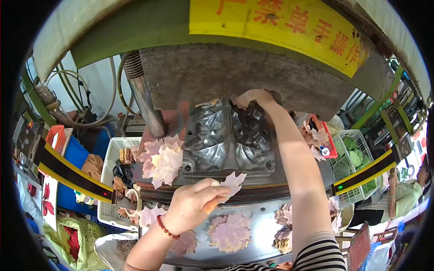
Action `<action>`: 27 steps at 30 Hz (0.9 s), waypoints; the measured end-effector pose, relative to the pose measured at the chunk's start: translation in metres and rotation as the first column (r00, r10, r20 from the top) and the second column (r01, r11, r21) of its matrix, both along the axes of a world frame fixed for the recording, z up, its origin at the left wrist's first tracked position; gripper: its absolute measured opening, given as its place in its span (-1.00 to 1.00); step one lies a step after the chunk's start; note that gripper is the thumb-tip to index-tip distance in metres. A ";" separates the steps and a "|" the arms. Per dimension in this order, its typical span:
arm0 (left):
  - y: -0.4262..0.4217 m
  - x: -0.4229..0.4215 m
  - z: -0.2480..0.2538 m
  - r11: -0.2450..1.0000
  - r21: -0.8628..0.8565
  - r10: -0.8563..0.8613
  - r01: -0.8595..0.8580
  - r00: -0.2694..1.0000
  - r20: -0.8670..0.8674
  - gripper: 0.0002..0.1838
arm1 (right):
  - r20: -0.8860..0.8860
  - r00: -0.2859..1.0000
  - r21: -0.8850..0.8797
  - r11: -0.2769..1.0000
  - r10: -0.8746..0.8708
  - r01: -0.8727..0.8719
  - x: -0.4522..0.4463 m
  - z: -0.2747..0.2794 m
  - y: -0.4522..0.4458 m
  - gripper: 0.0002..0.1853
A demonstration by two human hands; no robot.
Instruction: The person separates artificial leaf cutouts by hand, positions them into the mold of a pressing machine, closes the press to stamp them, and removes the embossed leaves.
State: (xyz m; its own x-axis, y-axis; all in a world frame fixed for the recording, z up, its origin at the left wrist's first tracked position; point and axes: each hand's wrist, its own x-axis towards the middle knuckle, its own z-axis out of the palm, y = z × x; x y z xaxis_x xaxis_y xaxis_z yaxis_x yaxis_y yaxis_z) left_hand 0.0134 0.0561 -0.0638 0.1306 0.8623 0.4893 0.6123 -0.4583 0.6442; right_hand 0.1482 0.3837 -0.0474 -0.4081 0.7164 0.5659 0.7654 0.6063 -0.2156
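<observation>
My left hand (pixel 194 203) is closed around an artificial maple leaf (pixel 233 184), pale pink, with an orange-brown piece showing below the fingers. It hovers in front of a dark metal leaf-shaped mould (pixel 212 153). My right hand (pixel 254 97) reaches under the raised press plate (pixel 235 74) to the mould's back edge. Its fingers point down and look pressed together; what they grip, if anything, is hidden. Left of the mould lies a stack of pale pink and cream maple leaves (pixel 165 162). More leaf stacks (pixel 229 231) rest on the metal table in front.
A yellow sign (pixel 280 22) is fixed to the press above. Yellow-black bars (pixel 74 174) flank the work area. A white basket (pixel 108 212) stands left; a red basket (pixel 332 142) and a white crate of green leaves (pixel 355 153) stand right. A metal post (pixel 147 99) rises back left.
</observation>
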 end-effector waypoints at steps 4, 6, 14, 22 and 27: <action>-0.002 -0.003 0.000 0.997 -0.066 -0.037 0.041 0.997 0.065 -0.74 | -0.059 0.983 -0.295 0.938 0.173 -0.182 0.048 0.020 -0.014 -0.53; 0.000 -0.001 0.002 0.993 -0.098 -0.061 0.067 0.996 0.067 -0.73 | -0.039 0.974 -0.352 0.910 0.221 -0.221 0.052 0.014 -0.026 -0.51; 0.021 0.019 0.044 0.989 -0.128 -0.068 0.076 0.995 0.067 -0.69 | -0.098 0.984 0.413 0.906 0.151 -0.098 0.033 -0.042 -0.051 -0.54; 0.081 0.027 0.050 0.968 0.101 0.251 -0.230 0.896 -0.367 -0.69 | -0.416 0.864 -0.032 0.945 0.283 -0.325 0.061 0.028 -0.158 -0.70; 0.068 -0.003 0.051 0.940 -0.157 0.332 -0.303 0.918 0.216 -0.78 | -0.085 0.888 -0.198 0.866 0.452 -0.460 0.062 0.010 -0.182 -0.62</action>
State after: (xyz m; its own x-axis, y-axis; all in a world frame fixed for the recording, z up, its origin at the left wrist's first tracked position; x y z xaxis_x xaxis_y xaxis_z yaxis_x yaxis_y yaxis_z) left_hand 0.0106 0.1238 -0.0126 -0.2665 0.8922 0.3646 0.5365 -0.1769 0.8251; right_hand 0.2106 0.2013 -0.0374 -0.7006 0.5575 0.4453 0.4042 0.8245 -0.3961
